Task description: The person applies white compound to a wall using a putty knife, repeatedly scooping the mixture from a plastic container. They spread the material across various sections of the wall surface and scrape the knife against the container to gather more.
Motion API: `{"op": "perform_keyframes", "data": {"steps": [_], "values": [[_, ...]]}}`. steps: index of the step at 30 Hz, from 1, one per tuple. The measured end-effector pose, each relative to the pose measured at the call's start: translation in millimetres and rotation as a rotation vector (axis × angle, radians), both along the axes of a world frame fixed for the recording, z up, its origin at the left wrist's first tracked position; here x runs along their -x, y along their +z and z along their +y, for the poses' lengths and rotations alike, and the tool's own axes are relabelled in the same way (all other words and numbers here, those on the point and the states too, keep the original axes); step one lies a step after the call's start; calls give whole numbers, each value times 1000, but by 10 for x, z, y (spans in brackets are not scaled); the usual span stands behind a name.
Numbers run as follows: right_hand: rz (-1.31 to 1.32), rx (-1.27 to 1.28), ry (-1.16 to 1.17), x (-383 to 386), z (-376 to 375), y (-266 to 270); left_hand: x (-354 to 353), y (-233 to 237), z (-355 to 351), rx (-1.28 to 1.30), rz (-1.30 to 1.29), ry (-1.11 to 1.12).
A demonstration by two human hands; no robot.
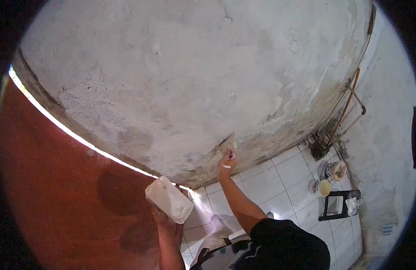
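Observation:
My right hand (pixel 226 163) is closed around a putty knife (pixel 228 142), whose blade lies at the lower part of the stained grey-white wall (pixel 208 81). White smears mark the fingers of that hand. Lower left, my left hand (pixel 161 217) supports a white rectangular tub (pixel 170 200) with rounded corners and pale residue on it. Most of the left fingers are hidden beneath and behind the tub. The wall around the blade shows patchy, rough and darkened plaster.
A reddish-brown door panel (pixel 73 180) stands on the left, with bright light along its edge. White tiles (pixel 262 184) cover the floor. At right are a dark stool (pixel 324 211), a yellowish cup (pixel 324 188), a bag (pixel 337 171) and pipes (pixel 347 105) in the corner.

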State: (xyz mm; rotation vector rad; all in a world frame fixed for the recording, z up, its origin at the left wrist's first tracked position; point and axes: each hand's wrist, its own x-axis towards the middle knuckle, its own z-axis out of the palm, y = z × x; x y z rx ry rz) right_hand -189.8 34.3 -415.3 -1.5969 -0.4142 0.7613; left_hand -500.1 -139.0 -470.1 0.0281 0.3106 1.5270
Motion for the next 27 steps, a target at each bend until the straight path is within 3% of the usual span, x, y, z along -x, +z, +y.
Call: {"op": "perform_keyframes", "data": {"steps": [2,4,5,7,8,9,11,12,14,16,17,18,19,21,22,23,25,26,27], "values": [[45,58,52,247,-144,351,-340,736,-99,32,904,166],[-344,-91,252,446,-324,557,-446,1097,-91,46,853,171],[-353,-96,253,454,-356,476,-511,1245,-126,52,799,174],[-723,-423,334,439,-343,164,-796,1536,-149,53,681,181],[-883,-457,378,352,-339,121,-808,1749,-52,55,622,182],[-900,-474,375,277,-272,114,-1067,1842,-102,46,561,188],[-495,-290,341,179,-276,58,-1321,2250,36,51,451,183],[-499,-293,336,95,-243,-6,-1279,2108,59,44,389,184],[-426,-107,77,-170,-143,-260,-1297,1929,90,97,320,185],[41,85,-8,-471,81,-644,-1321,1875,102,162,260,191],[48,93,-8,-502,143,-599,-1335,1866,110,170,228,170],[187,-199,-127,-524,217,-474,-1327,1855,107,180,196,151],[324,-489,-250,-524,266,-289,-885,1181,-142,190,205,153],[257,-334,-224,-485,318,240,-28,247,13,125,722,163],[182,-199,-192,-441,324,402,459,-392,-73,-181,267,193],[186,-198,-190,-377,288,413,-208,77,-424,-180,271,195],[-262,-27,-11,-201,247,475,-993,1805,-17,42,789,301],[-51,-239,-80,-26,173,771,-927,1757,-2,37,788,307],[-53,-243,-76,110,166,769,-835,1642,6,65,738,332]]}}
